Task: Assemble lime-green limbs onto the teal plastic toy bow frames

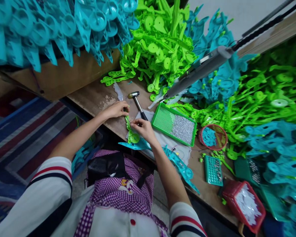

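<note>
Wooden bench (93,95) runs diagonally from the upper left toward the lower right, seen from the head camera, and its near edge drops to a striped rug (27,131) on the left. Heaps crowd the back: teal plastic parts (51,29) overhang a cardboard box (71,75) at the top left, a lime green pile (160,42) sits behind the working spot, and more green and teal pieces fill the whole right side. A grey powered tool (199,70) hangs slanted over the bench on a dark cable.

Open room is a small bare patch of wood between the box and the hands. The left hand (117,109) rests there with fingers curled down, pinching the upper end of a green plastic piece (130,131) that lies across the bench edge. The right hand (143,126) has its fingertips closed on the same piece, a little lower down. Under the piece's round end a teal piece (138,144) juts past the edge toward the person's checked apron (120,187).

A small hammer (138,102) lies just behind the right hand, head pointing away. To the right, close by, a green tray (174,124) holds small silvery bits in one half. Further right stand a red round basket (213,136), a small teal tray (213,169) and, near the bench edge, a red tub (244,204) of white pieces.
</note>
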A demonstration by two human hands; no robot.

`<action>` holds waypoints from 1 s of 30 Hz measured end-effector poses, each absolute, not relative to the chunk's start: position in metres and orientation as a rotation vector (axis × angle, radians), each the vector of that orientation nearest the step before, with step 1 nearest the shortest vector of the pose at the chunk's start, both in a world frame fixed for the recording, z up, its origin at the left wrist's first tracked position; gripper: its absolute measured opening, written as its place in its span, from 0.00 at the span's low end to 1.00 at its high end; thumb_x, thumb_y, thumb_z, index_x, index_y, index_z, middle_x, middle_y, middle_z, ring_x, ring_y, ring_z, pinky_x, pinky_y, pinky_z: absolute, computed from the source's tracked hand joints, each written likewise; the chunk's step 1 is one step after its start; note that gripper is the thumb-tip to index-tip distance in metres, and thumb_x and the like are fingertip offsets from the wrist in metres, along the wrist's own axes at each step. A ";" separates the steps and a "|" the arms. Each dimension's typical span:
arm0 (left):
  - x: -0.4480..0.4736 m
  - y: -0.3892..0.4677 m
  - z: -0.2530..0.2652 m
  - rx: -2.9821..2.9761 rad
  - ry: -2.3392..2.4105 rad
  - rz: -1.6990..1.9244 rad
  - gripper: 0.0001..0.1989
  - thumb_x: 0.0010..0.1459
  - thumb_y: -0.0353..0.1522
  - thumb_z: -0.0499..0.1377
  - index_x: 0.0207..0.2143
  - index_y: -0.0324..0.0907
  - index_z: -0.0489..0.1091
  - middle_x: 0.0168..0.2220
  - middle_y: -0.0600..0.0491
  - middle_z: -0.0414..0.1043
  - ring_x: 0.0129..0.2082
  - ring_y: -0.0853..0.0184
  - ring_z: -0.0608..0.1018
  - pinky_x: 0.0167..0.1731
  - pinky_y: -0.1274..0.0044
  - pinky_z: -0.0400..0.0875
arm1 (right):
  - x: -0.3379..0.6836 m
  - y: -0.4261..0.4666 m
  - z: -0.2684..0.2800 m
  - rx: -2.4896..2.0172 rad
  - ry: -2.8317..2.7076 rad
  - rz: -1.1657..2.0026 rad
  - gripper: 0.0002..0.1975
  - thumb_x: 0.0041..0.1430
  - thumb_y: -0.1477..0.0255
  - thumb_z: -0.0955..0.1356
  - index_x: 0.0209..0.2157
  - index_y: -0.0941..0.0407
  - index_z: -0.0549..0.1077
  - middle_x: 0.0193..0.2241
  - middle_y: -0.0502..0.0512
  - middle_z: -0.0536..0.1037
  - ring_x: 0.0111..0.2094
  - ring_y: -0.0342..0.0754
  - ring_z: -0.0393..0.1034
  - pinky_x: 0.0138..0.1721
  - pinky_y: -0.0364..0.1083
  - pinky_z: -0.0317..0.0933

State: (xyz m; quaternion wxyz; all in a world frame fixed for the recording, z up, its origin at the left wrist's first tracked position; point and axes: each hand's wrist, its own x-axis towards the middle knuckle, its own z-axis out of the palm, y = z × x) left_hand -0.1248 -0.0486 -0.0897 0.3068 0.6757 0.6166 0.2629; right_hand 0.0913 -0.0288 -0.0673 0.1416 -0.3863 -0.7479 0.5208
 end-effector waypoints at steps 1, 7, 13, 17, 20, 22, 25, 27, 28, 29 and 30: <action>-0.125 -0.049 -0.089 1.785 1.629 0.693 0.05 0.52 0.29 0.65 0.33 0.40 0.75 0.38 0.53 0.74 0.30 0.71 0.73 0.36 0.77 0.67 | 0.092 -0.028 -0.067 -1.117 -2.180 1.537 0.12 0.51 0.64 0.69 0.30 0.58 0.76 0.25 0.49 0.74 0.26 0.41 0.61 0.32 0.42 0.56; -0.125 -0.049 -0.089 1.777 1.636 0.700 0.05 0.51 0.28 0.65 0.33 0.40 0.75 0.37 0.53 0.73 0.29 0.71 0.71 0.35 0.77 0.66 | 0.086 -0.023 -0.071 -1.047 -2.311 1.678 0.09 0.49 0.68 0.68 0.28 0.59 0.75 0.22 0.46 0.72 0.26 0.41 0.62 0.32 0.42 0.57; -0.125 -0.049 -0.091 1.785 1.620 0.727 0.04 0.51 0.27 0.65 0.32 0.40 0.74 0.35 0.54 0.72 0.29 0.71 0.71 0.35 0.77 0.66 | 0.083 -0.023 -0.076 -1.048 -2.312 1.644 0.08 0.49 0.67 0.68 0.30 0.58 0.72 0.20 0.43 0.67 0.24 0.40 0.59 0.30 0.41 0.54; -0.125 -0.049 -0.091 1.775 1.623 0.727 0.05 0.51 0.27 0.65 0.32 0.39 0.74 0.36 0.54 0.72 0.29 0.71 0.71 0.35 0.77 0.66 | 0.083 -0.024 -0.079 -1.079 -2.290 1.648 0.08 0.50 0.67 0.68 0.30 0.57 0.70 0.20 0.42 0.65 0.24 0.40 0.58 0.29 0.41 0.53; -0.124 -0.049 -0.091 1.771 1.632 0.718 0.05 0.51 0.27 0.65 0.32 0.39 0.75 0.37 0.53 0.72 0.30 0.71 0.71 0.35 0.77 0.66 | 0.081 -0.025 -0.079 -1.104 -2.231 1.713 0.07 0.48 0.69 0.68 0.31 0.55 0.67 0.19 0.40 0.63 0.22 0.40 0.57 0.27 0.41 0.53; -0.124 -0.049 -0.091 1.777 1.631 0.726 0.05 0.51 0.27 0.65 0.33 0.39 0.75 0.37 0.52 0.72 0.32 0.70 0.72 0.36 0.77 0.66 | 0.078 -0.024 -0.078 -1.130 -2.187 1.801 0.07 0.48 0.70 0.67 0.31 0.55 0.66 0.17 0.39 0.62 0.20 0.39 0.56 0.25 0.41 0.53; -0.124 -0.049 -0.092 1.785 1.630 0.734 0.05 0.51 0.28 0.65 0.33 0.40 0.75 0.37 0.53 0.72 0.33 0.69 0.73 0.37 0.77 0.67 | 0.075 -0.022 -0.077 -1.188 -2.160 1.885 0.07 0.48 0.72 0.67 0.30 0.54 0.64 0.16 0.38 0.61 0.18 0.39 0.56 0.24 0.41 0.52; -0.125 -0.049 -0.094 1.790 1.625 0.731 0.05 0.51 0.29 0.65 0.33 0.40 0.75 0.37 0.52 0.72 0.34 0.68 0.73 0.38 0.76 0.67 | 0.073 -0.019 -0.077 -1.212 -2.191 1.884 0.07 0.47 0.74 0.67 0.29 0.54 0.64 0.16 0.38 0.61 0.18 0.39 0.55 0.23 0.40 0.51; -0.125 -0.049 -0.095 1.793 1.623 0.729 0.05 0.51 0.29 0.65 0.33 0.40 0.75 0.37 0.52 0.72 0.34 0.68 0.73 0.38 0.76 0.67 | 0.072 -0.018 -0.078 -1.218 -2.217 1.867 0.08 0.46 0.74 0.68 0.29 0.54 0.64 0.16 0.38 0.61 0.18 0.39 0.54 0.23 0.41 0.50; -0.125 -0.048 -0.095 1.797 1.620 0.726 0.05 0.52 0.29 0.65 0.33 0.40 0.75 0.37 0.52 0.72 0.34 0.68 0.73 0.38 0.76 0.67 | 0.071 -0.018 -0.078 -1.224 -2.248 1.841 0.08 0.46 0.74 0.68 0.29 0.54 0.63 0.16 0.38 0.61 0.18 0.39 0.54 0.23 0.41 0.49; -0.126 -0.048 -0.096 1.801 1.617 0.722 0.05 0.52 0.29 0.65 0.33 0.40 0.75 0.37 0.52 0.72 0.34 0.68 0.73 0.38 0.76 0.67 | 0.070 -0.017 -0.079 -1.230 -2.279 1.811 0.08 0.47 0.75 0.68 0.29 0.54 0.63 0.17 0.38 0.61 0.19 0.39 0.54 0.23 0.41 0.49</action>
